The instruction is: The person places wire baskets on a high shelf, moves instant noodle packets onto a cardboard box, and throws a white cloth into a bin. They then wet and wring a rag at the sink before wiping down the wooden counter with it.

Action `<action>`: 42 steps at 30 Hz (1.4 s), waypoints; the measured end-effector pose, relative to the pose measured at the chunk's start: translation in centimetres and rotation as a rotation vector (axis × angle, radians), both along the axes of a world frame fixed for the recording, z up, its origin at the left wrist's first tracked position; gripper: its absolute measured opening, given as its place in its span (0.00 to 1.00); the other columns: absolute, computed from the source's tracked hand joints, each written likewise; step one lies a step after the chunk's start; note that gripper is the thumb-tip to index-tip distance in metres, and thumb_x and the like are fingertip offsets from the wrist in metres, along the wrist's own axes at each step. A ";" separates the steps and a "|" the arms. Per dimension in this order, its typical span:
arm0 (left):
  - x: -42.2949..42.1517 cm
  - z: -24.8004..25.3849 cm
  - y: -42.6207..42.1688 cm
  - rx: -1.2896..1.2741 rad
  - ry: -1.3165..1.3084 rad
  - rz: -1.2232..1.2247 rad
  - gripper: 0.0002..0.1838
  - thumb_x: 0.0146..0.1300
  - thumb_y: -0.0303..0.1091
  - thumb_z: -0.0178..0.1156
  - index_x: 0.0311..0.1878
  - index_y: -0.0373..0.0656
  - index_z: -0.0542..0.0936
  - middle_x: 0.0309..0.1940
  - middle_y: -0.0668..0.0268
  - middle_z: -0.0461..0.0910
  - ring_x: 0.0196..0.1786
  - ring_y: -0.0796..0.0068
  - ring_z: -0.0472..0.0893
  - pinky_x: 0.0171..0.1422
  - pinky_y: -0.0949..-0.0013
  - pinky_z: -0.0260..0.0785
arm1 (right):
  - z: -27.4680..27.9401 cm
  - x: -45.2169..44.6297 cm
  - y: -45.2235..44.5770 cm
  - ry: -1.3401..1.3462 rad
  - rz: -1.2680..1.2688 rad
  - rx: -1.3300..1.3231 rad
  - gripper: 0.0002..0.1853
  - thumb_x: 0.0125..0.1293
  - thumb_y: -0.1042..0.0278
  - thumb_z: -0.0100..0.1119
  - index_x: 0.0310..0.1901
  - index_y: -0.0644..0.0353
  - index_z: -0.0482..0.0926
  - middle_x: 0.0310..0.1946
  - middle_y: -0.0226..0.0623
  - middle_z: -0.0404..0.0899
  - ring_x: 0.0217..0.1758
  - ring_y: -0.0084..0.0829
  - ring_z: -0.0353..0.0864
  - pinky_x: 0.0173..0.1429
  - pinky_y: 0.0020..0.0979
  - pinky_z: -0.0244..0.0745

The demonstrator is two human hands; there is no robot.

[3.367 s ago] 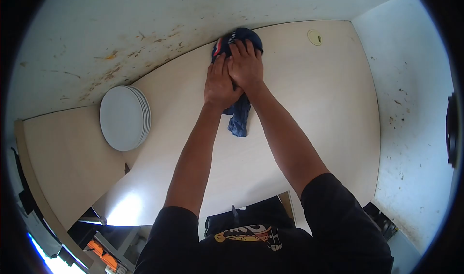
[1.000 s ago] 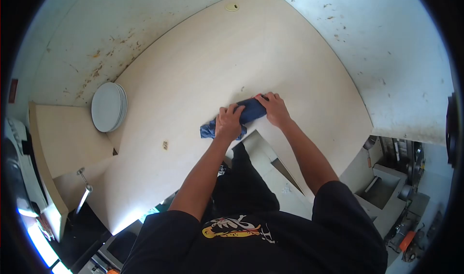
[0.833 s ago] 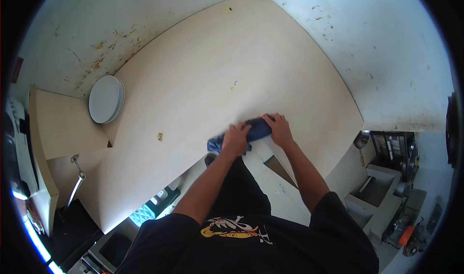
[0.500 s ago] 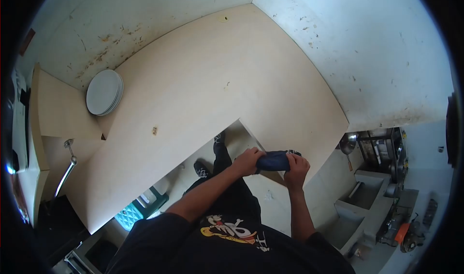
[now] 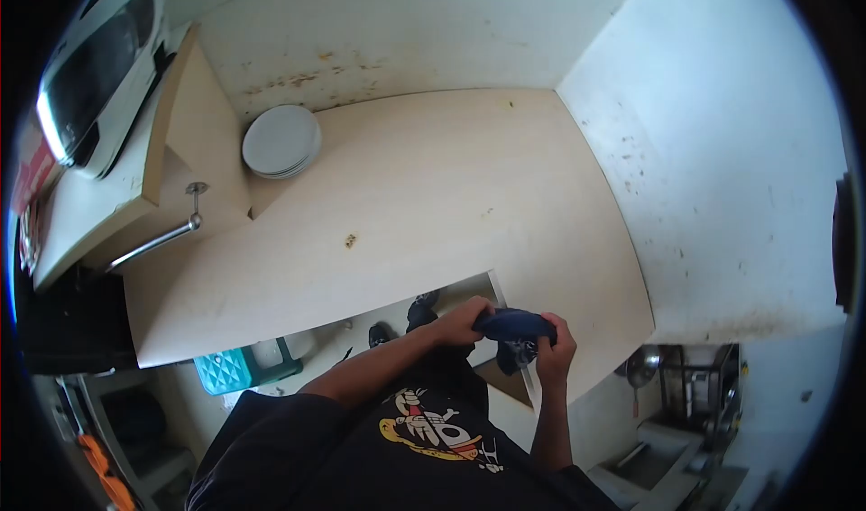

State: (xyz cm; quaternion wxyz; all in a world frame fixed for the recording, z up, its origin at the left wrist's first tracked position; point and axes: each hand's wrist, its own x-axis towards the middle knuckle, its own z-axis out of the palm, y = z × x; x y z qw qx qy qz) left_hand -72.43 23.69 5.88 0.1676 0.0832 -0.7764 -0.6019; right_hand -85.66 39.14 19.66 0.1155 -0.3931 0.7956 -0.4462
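A dark blue cloth item (image 5: 512, 324), its lower part darker with a whitish pattern, is stretched between my two hands in front of my body. My left hand (image 5: 463, 322) grips its left end, fingers wrapped over the top. At the other end, my right hand (image 5: 557, 344) is closed around the right edge. The cloth hangs over the inner corner of a pale wooden counter (image 5: 424, 213). What kind of cloth item it is, I cannot make out.
A stack of white plates (image 5: 281, 139) stands at the back left of the counter. Left of it is a raised shelf (image 5: 95, 213) bearing a white appliance (image 5: 104, 69), with a metal bar (image 5: 153, 245) below. A teal plastic stool (image 5: 225, 371) is on the floor. A pan (image 5: 642, 367) hangs at right.
My view has swung left, bringing the shelf and appliance further in. The cloth has turned in my hands, and its patterned lower part now hangs down; both hands still hold it.
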 end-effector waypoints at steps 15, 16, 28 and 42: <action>2.1 2.4 -15.4 1.037 0.008 0.101 0.27 0.56 0.29 0.64 0.60 0.38 0.71 0.47 0.66 0.78 0.51 0.74 0.77 0.59 0.68 0.69 | 5.9 -1.7 -27.3 0.327 1.002 0.127 0.36 0.50 0.88 0.53 0.63 0.50 0.72 0.71 0.42 0.55 0.75 0.54 0.51 0.71 0.49 0.63; 2.2 2.0 -16.7 1.008 -0.026 0.100 0.23 0.54 0.30 0.63 0.55 0.36 0.75 0.44 0.66 0.79 0.48 0.75 0.77 0.55 0.70 0.70 | 4.9 -2.3 -28.5 0.416 1.074 0.171 0.38 0.48 0.85 0.57 0.63 0.42 0.73 0.72 0.38 0.56 0.75 0.58 0.50 0.71 0.54 0.60; 4.4 5.8 -31.3 0.935 -0.450 0.376 0.51 0.46 0.55 0.76 0.68 0.42 0.61 0.56 0.48 0.72 0.60 0.59 0.72 0.63 0.61 0.68 | -4.7 -7.1 -45.8 0.526 1.317 0.122 0.16 0.37 0.67 0.65 0.33 0.52 0.78 0.28 0.31 0.74 0.39 0.37 0.76 0.45 0.39 0.74; -4.4 -4.5 -51.6 -0.607 -0.688 0.722 0.32 0.64 0.58 0.56 0.68 0.54 0.67 0.67 0.60 0.66 0.67 0.51 0.67 0.63 0.51 0.67 | -17.9 -13.5 -66.5 0.664 0.718 0.520 0.30 0.59 0.53 0.61 0.65 0.39 0.68 0.62 0.42 0.69 0.65 0.53 0.68 0.58 0.58 0.68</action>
